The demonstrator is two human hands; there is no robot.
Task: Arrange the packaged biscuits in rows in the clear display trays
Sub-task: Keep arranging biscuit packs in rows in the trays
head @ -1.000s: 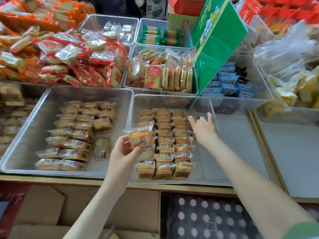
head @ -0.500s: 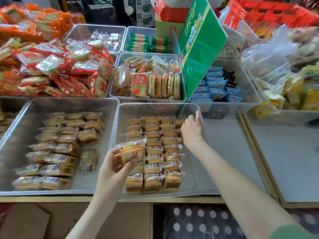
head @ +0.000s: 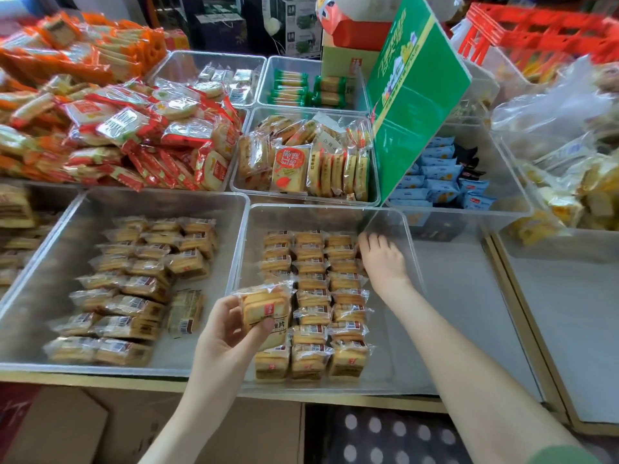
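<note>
Head view: your left hand (head: 227, 333) still pinches the clear-wrapped packet of golden biscuit slices (head: 268, 306) over the left row in the right-hand clear plastic tray (head: 392, 363). Your right hand (head: 382, 262) has lowered its fingers onto the far end of the biscuit rows (head: 311, 296); whether they grip a packet cannot be told.

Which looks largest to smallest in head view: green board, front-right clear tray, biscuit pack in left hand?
1. front-right clear tray
2. green board, farther back, so true gap unsure
3. biscuit pack in left hand, smallest despite being nearest
</note>
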